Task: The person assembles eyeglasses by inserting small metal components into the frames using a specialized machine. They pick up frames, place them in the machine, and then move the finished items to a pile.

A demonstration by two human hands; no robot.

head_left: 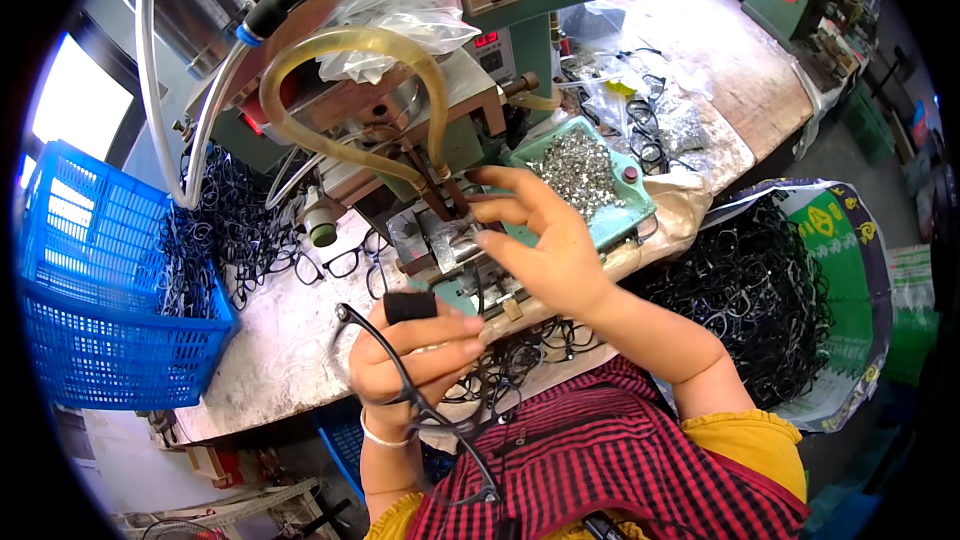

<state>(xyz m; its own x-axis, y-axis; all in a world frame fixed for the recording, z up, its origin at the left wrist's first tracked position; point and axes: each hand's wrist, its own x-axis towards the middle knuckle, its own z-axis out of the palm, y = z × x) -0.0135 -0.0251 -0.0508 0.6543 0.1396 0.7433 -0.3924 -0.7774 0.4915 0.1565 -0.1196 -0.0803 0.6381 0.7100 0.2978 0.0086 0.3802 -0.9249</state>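
The right hand (pixel 545 240) hides part of the machine's clamp (pixel 440 235), and the tray's (pixel 625 220) tiny metal pieces blur together.

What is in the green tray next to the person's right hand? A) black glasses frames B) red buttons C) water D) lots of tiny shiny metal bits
D: the green tray behind the right hand is heaped with small silvery metal bits.
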